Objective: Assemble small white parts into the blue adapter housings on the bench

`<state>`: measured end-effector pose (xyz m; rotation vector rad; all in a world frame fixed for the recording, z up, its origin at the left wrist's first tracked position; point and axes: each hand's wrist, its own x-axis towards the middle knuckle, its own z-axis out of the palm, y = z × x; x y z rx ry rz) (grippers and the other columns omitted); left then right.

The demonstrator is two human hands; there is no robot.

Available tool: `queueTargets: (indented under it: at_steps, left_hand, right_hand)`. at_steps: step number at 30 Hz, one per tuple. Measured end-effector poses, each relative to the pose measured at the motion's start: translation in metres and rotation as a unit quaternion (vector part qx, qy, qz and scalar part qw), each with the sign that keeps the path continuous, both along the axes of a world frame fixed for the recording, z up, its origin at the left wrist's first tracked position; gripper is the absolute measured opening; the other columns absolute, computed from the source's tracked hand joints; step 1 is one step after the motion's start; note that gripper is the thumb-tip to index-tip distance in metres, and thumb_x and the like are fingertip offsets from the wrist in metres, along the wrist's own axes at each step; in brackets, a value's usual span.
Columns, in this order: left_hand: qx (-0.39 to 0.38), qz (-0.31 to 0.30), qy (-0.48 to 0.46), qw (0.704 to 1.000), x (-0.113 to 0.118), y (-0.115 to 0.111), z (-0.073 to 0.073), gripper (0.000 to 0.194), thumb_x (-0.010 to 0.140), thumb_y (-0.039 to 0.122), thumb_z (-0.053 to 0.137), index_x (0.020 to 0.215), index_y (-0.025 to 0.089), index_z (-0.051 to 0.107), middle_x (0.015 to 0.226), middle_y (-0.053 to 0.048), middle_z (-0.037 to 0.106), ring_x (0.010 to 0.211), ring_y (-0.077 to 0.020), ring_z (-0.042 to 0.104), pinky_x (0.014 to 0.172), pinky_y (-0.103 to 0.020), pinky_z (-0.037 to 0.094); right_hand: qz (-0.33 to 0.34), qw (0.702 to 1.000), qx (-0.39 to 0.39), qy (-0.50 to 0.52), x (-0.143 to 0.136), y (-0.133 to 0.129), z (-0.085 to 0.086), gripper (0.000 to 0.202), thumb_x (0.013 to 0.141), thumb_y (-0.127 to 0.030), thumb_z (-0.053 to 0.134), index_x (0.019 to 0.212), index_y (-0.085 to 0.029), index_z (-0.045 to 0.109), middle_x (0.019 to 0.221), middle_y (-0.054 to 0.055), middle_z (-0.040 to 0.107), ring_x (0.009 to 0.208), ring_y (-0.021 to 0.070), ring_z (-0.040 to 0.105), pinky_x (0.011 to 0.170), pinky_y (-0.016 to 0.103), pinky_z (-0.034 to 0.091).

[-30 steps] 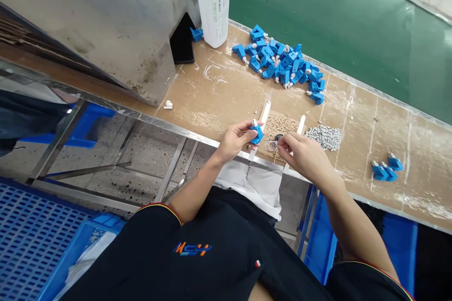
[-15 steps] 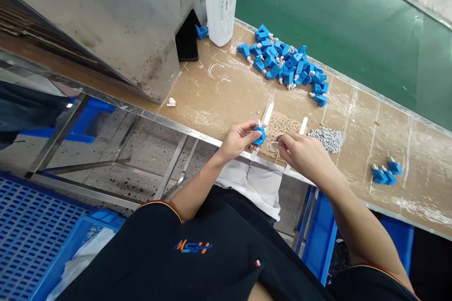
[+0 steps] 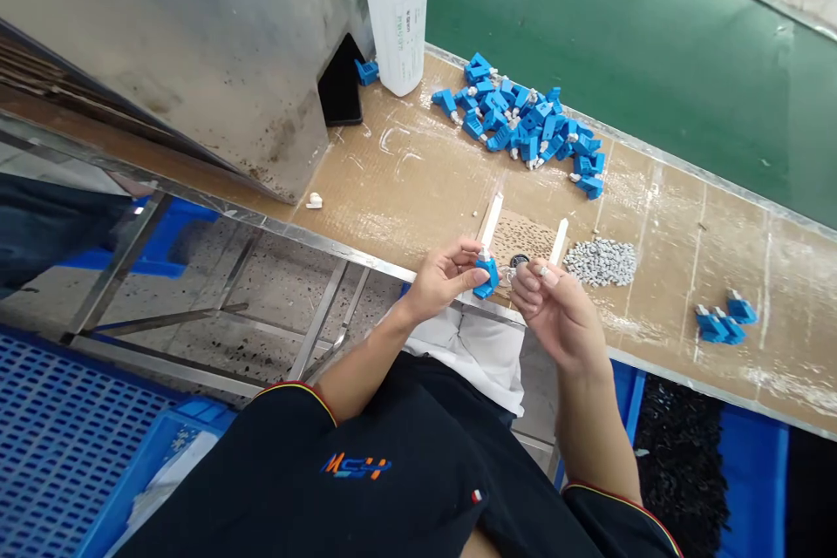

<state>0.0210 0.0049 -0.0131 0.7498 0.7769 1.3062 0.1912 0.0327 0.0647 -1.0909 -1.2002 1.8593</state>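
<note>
My left hand (image 3: 445, 281) pinches a blue part (image 3: 486, 277) with a white tip, just over the table's front edge. Close to its right, my right hand (image 3: 553, 301) is turned partly palm up, thumb and forefinger pressed on a small whitish piece (image 3: 543, 271). A round black item (image 3: 519, 261) shows between the hands, over a perforated pad (image 3: 523, 235) flanked by two white strips. Small grey pieces (image 3: 600, 261) form a heap right of the pad. Behind lies a large pile of blue parts (image 3: 523, 118).
A white bottle (image 3: 398, 17) with a blue cap stands by a metal box (image 3: 215, 35) and a black flat object (image 3: 341, 87). Several blue parts (image 3: 724, 323) lie at the right. Blue bins (image 3: 751, 471) are below the table, one with black pieces. A green surface (image 3: 621, 61) lies beyond.
My right hand has lifted off the pad and turned over, now with a small whitish piece at its fingertips. My left hand has moved slightly with the blue part. The view has shifted a little.
</note>
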Motion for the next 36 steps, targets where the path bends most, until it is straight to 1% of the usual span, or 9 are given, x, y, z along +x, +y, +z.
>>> queueTargets:
  at_steps: [6,9,11,13,15,18,21,27,36]
  left_hand:
    - [-0.002,0.003,0.021,1.0,0.002,-0.009,0.026,0.049,0.08,0.055,0.086,0.105,0.019,0.065,0.093,-0.006,0.078,0.085,-0.0174,0.075,0.07,-0.024,0.058]
    - [0.001,0.005,0.028,1.0,0.005,-0.01,0.029,0.047,0.08,0.053,0.086,0.105,0.019,0.066,0.094,-0.006,0.078,0.089,-0.0191,0.076,0.074,-0.026,0.06]
    - [0.003,0.009,0.032,0.999,0.007,-0.01,0.028,0.046,0.08,0.052,0.087,0.105,0.019,0.066,0.094,-0.006,0.079,0.091,-0.0197,0.076,0.077,-0.028,0.061]
    - [0.005,0.013,0.033,0.999,0.007,-0.009,0.025,0.046,0.08,0.053,0.087,0.104,0.019,0.066,0.093,-0.006,0.079,0.089,-0.0194,0.077,0.077,-0.028,0.061]
    - [0.004,0.022,0.035,0.999,0.004,-0.008,0.023,0.046,0.08,0.053,0.087,0.103,0.019,0.065,0.092,-0.005,0.079,0.083,-0.0178,0.077,0.074,-0.027,0.062]
    - [-0.003,0.049,0.046,0.998,-0.005,-0.008,0.018,0.046,0.079,0.053,0.087,0.1,0.019,0.065,0.087,-0.003,0.078,0.075,-0.0148,0.076,0.066,-0.023,0.061]
    - [-0.024,0.071,0.06,0.995,-0.012,-0.008,0.013,0.046,0.077,0.053,0.088,0.098,0.019,0.065,0.082,-0.002,0.076,0.074,-0.0149,0.075,0.06,-0.021,0.059]
    - [-0.028,0.055,0.066,0.996,-0.008,-0.009,0.009,0.045,0.077,0.052,0.088,0.099,0.019,0.066,0.083,-0.002,0.076,0.077,-0.0158,0.075,0.065,-0.023,0.06]
    - [-0.033,0.067,0.062,0.995,-0.011,-0.01,0.008,0.044,0.077,0.051,0.089,0.099,0.02,0.067,0.083,-0.001,0.075,0.079,-0.0165,0.076,0.064,-0.024,0.06]
  right_hand:
    - [0.023,0.999,-0.001,0.043,-0.001,-0.002,0.004,0.045,0.091,-0.055,0.063,0.075,-0.028,0.031,0.071,-0.006,0.021,0.055,0.0134,0.015,0.04,0.026,0.025]
    - [0.002,0.999,0.037,0.02,-0.001,-0.007,0.0,0.041,0.092,-0.055,0.063,0.077,-0.027,0.038,0.07,-0.005,0.031,0.054,0.0126,0.024,0.044,0.027,0.031]
    - [-0.041,0.993,0.11,-0.033,0.002,-0.011,-0.002,0.033,0.094,-0.052,0.063,0.081,-0.026,0.047,0.073,-0.002,0.044,0.057,0.0132,0.037,0.05,0.028,0.039]
    - [-0.098,0.96,0.228,-0.128,0.01,-0.013,-0.003,0.025,0.096,-0.046,0.063,0.085,-0.025,0.054,0.08,0.001,0.056,0.066,0.0157,0.051,0.059,0.03,0.045]
    - [-0.125,0.899,0.34,-0.246,0.026,-0.01,-0.002,0.018,0.097,-0.039,0.061,0.087,-0.025,0.057,0.083,0.003,0.062,0.072,0.018,0.057,0.065,0.032,0.048]
    - [-0.064,0.826,0.401,-0.391,0.057,0.002,-0.006,0.013,0.095,-0.032,0.058,0.084,-0.025,0.058,0.076,0.002,0.061,0.067,0.0183,0.056,0.064,0.033,0.047]
    - [0.022,0.794,0.394,-0.462,0.079,0.015,-0.018,0.011,0.091,-0.028,0.055,0.081,-0.025,0.055,0.072,0.001,0.059,0.063,0.0184,0.055,0.062,0.032,0.045]
    - [0.083,0.761,0.406,-0.5,0.078,0.024,-0.042,0.013,0.092,-0.029,0.051,0.081,-0.025,0.055,0.077,0.005,0.063,0.068,0.0212,0.059,0.065,0.033,0.045]
    - [0.106,0.729,0.42,-0.53,0.066,0.032,-0.048,0.012,0.092,-0.026,0.051,0.081,-0.024,0.056,0.077,0.006,0.065,0.07,0.0222,0.059,0.066,0.032,0.045]
